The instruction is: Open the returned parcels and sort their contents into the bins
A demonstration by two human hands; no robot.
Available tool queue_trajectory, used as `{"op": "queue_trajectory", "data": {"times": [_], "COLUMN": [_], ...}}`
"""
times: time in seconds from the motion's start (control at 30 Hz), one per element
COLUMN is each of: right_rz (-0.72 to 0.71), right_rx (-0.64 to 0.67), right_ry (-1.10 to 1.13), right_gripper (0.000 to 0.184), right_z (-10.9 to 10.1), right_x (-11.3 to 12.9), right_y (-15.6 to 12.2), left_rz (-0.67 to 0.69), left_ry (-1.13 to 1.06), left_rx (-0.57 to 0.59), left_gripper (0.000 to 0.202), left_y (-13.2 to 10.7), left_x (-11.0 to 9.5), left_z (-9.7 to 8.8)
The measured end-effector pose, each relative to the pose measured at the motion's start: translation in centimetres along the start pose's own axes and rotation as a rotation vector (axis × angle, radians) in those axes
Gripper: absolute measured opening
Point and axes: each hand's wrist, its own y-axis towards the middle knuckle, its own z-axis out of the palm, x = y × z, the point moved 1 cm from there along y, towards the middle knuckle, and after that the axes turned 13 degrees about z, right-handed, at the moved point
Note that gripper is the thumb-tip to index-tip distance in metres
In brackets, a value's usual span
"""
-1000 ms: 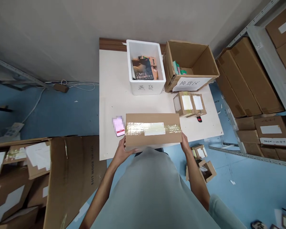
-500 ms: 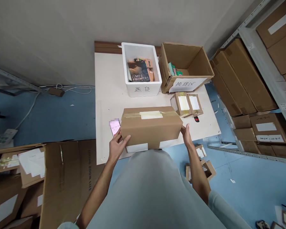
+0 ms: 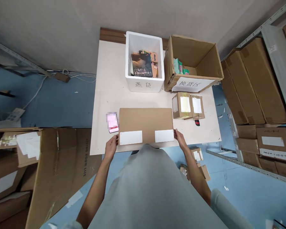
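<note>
A long cardboard box (image 3: 146,122) lies at the table's near edge. The face turned up to me bears two white labels, one near each lower corner. My left hand (image 3: 111,147) grips its left end, with the fingers partly hidden behind that end. At the opposite end, my right hand (image 3: 180,139) holds the lower right corner, thumb and fingers close together. A phone (image 3: 113,123) with a pink screen lies on the tabletop just left of the box. Beside the box's right end stand two small taped cartons (image 3: 185,106) with white labels.
On the white table (image 3: 107,82), a white foam bin (image 3: 146,85) holds books. To its right, an open carton (image 3: 208,68) contains green-and-white packs. A small red-and-black object (image 3: 197,122) lies near the small cartons. Shelving with boxes (image 3: 259,82) stands right; a large carton (image 3: 69,156) is at lower left.
The long box has been tipped away from me and lowered, so its two-label face shows and its taped top is out of sight. Both hands have shifted along its ends.
</note>
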Motion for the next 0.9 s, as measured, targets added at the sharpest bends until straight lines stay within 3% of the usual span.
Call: {"op": "queue_trajectory", "data": {"times": [0.1, 0.2, 0.43, 0.6, 0.8, 0.9], "right_rz": [-0.009, -0.063, -0.157, -0.231, -0.424, -0.486], "right_rx": [0.039, 0.042, -0.001, -0.042, -0.19, -0.255], "right_ry": [-0.04, -0.068, -0.132, -0.124, -0.21, -0.27], "right_gripper": [0.062, 0.05, 0.037, 0.037, 0.047, 0.054], "right_z": [-0.3, 0.4, 0.9, 0.0, -0.7, -0.6], "right_x": [-3.1, -4.4, -2.3, 0.5, 6.6, 8.6], "right_y": [-1.1, -1.8, -1.5, -1.9, -4.2, -4.4], "left_rz": [0.0, -0.011, -0.001, 0.12, 0.326, 0.401], "left_ry": [-0.005, 0.015, 0.067, 0.058, 0.091, 0.076], "left_rx": [0.053, 0.049, 0.024, 0.002, -0.081, -0.142], "left_gripper": [0.072, 0.068, 0.059, 0.062, 0.062, 0.057], "left_y": [-2.7, -3.5, -2.2, -2.3, -2.2, -1.7], "left_x": [2.2, 2.9, 0.9, -1.9, -8.2, -10.3], "left_z": [-0.2, 0.4, 0.7, -0.1, -0.8, -1.0]}}
